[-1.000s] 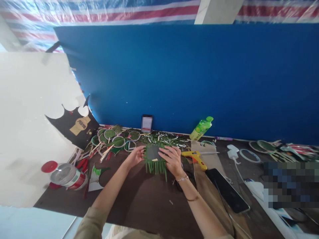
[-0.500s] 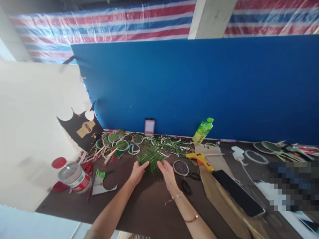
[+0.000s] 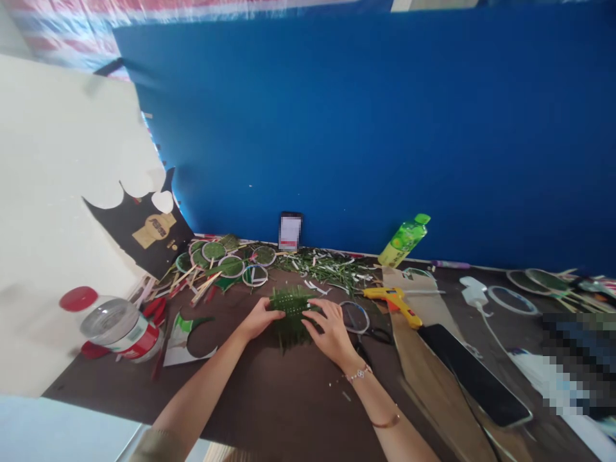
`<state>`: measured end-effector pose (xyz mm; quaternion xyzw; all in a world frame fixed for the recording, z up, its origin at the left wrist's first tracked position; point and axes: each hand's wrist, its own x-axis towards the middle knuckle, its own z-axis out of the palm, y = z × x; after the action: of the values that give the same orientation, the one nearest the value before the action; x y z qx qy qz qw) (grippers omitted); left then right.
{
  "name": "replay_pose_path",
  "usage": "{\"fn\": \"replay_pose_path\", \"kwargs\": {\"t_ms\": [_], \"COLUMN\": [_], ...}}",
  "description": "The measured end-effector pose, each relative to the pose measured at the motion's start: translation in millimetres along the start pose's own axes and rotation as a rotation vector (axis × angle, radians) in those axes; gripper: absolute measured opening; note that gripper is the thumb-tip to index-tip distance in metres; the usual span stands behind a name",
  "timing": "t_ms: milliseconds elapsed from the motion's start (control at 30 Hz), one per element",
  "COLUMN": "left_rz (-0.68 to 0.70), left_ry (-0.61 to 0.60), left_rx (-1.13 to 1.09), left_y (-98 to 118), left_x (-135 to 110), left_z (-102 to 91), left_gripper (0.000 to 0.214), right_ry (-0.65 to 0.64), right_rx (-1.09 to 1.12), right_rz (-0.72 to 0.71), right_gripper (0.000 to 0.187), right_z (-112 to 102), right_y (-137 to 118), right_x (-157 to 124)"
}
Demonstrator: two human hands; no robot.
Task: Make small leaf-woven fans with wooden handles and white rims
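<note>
A small mat woven from green leaf strips, with rows of white dots and loose ends fringing its edges, is held above the dark table. My left hand grips its left edge, thumb lying on top. At the right edge is my right hand, its fingertips and thumb on the mat, slightly apart from each other; what lies under them is hidden. Just right of that hand a round hoop with netting lies beside black-handled scissors, partly covered by my hand.
Behind lie green and white strip scraps and several round green fans. A phone leans on the blue panel. At right are a yellow glue gun, a green bottle and a dark phone. A large plastic jar stands left.
My right hand has shifted its grip, its fingers now more spread at the mat's right edge. The mat has tilted flatter. The camera view has dipped down and closer.
</note>
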<state>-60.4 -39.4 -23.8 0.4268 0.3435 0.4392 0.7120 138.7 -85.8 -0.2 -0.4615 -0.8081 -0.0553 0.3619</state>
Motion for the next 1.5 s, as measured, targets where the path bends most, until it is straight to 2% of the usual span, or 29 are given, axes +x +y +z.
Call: {"fn": "replay_pose_path", "kwargs": {"t_ms": [133, 267, 500, 700, 1367, 1500], "left_rz": [-0.009, -0.026, -0.141, -0.169, -0.156, -0.147], "left_ry": [0.004, -0.03, -0.107, -0.165, -0.194, -0.185], "left_rx": [0.044, 0.069, -0.044, -0.112, -0.003, 0.031], "left_y": [-3.2, -2.7, 8.5, 7.0, 3.1, 2.3], "left_x": [2.1, 1.6, -6.3, -6.6, -5.7, -5.3], "left_z": [-4.0, -2.7, 10.8, 12.2, 8.3, 8.3], "left_gripper": [0.025, 0.025, 0.031, 0.032, 0.035, 0.033], "right_ry": [-0.042, -0.02, -0.016, -0.043, -0.105, -0.115], "right_rx": [-0.018, -0.039, -0.066, -0.049, 0.058, 0.061], "right_rz": [-0.029, -0.03, -0.068, -0.123, 0.001, 0.016], "right_gripper": [0.014, 0.014, 0.015, 0.017, 0.016, 0.021], "right_z": [6.2, 6.6, -0.6, -0.7, 11.3, 10.1], "right_y": [0.5, -2.4, -3.5, -3.5, -4.8, -6.4], "right_x": [-2.7, -1.3, -3.4, -4.9, -4.6, -4.4]}}
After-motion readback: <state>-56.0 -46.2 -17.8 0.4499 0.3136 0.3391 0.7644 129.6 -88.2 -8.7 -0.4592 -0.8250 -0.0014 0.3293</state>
